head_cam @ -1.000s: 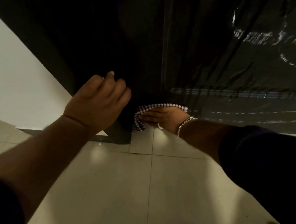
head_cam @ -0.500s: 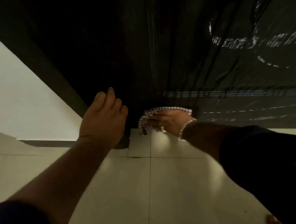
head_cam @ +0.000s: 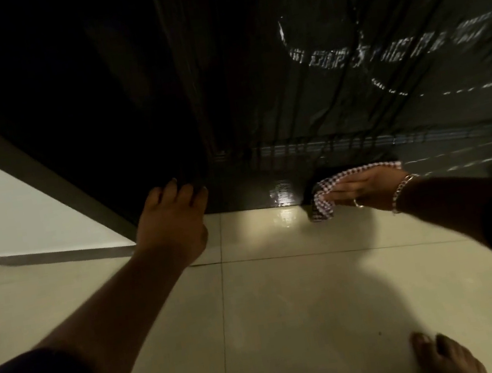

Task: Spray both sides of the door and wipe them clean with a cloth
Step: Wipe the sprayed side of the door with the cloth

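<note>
Head view: left hand (head_cam: 171, 226) rests with straight fingers on the door (head_cam: 255, 89) edge, holding nothing. Right hand (head_cam: 366, 189), fingers extended flat, presses the cloth (head_cam: 324, 198) against the door's bottom, just above the floor (head_cam: 288, 307), at right.

Light: dim, warm | Glare: bright patch on the floor tiles (head_cam: 285, 214) and streaks on the glossy dark door (head_cam: 346, 56) | Shadow: broad, soft, lower right on the floor | Quality: soft, slightly blurred; wide-angle bending at edges
</note>
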